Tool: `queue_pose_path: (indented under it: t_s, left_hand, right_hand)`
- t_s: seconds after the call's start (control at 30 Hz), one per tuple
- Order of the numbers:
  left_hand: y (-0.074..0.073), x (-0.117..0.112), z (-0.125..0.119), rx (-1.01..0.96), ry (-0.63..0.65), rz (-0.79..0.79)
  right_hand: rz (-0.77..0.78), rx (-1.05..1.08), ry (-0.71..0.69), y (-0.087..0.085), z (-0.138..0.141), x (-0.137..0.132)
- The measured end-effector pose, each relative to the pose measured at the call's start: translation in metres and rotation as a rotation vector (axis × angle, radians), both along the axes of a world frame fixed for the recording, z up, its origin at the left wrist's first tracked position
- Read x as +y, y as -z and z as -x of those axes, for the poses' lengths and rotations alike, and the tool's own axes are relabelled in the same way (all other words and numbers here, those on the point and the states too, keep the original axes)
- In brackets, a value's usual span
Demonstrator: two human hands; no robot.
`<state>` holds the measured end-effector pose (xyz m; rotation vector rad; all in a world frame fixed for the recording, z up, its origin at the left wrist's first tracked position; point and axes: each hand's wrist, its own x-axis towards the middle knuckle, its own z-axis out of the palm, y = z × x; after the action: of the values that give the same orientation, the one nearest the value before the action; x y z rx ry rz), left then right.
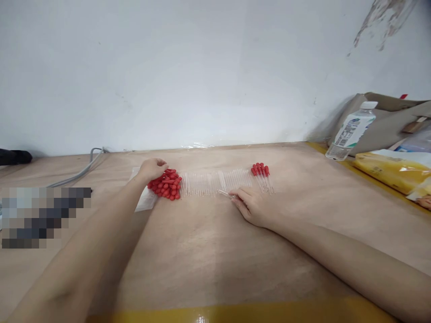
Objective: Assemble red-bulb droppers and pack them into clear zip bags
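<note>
My left hand (154, 169) is at the far-left edge of a pile of red rubber dropper bulbs (165, 185), its fingers curled together against the top ones. Whether a bulb sits between those fingertips is hidden. Between the thumb and fingers of my right hand (251, 205) is a clear glass dropper tube (225, 193), pointing left. Just beyond it lie two rows of clear glass tubes, one left row (198, 184) beside the bulbs and one right row (235, 178). Several droppers with red bulbs fitted (261, 170) lie side by side past my right hand.
A white sheet or bag (145, 199) lies under the bulb pile. On the right stand a plastic bottle (352, 130) and a grey-beige bag (384, 121), near a yellow packet (392, 170). A grey cable (81, 169) runs along the left; a white wall (202, 72) rises behind.
</note>
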<state>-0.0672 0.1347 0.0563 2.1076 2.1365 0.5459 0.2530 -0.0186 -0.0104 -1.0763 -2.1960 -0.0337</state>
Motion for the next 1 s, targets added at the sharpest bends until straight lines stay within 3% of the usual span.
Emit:
queue_pose_path:
  t_s: [0.17, 0.33, 0.53, 0.67, 0.7, 0.87, 1.0]
  left_hand:
    - [-0.005, 0.019, -0.003, 0.006, -0.038, 0.106]
    - [-0.004, 0.023, -0.001, -0.006, -0.017, 0.135]
    - [-0.008, 0.013, -0.002, -0.082, -0.014, -0.069]
    - [-0.008, -0.017, -0.019, -0.184, 0.065, -0.210]
    - [-0.005, -0.028, -0.027, -0.292, 0.118, -0.229]
    - [0.029, -0.088, -0.074, -0.748, 0.370, -0.059]
    - [0.054, -0.117, -0.102, -0.943, 0.580, 0.113]
  right_hand:
    - [0.002, 0.011, -0.022, -0.001, -0.001, 0.000]
    - [0.007, 0.000, -0.027, -0.002, -0.001, -0.001]
    - [-0.004, -0.001, 0.004, -0.001, -0.001, -0.001]
    - [-0.004, -0.003, -0.009, 0.002, -0.001, 0.001]
    - [0.004, 0.007, -0.018, 0.002, -0.001, 0.001]
    - [0.049, 0.048, -0.027, -0.001, -0.001, 0.000]
    - [0.048, 0.053, -0.005, -0.004, 0.000, -0.002]
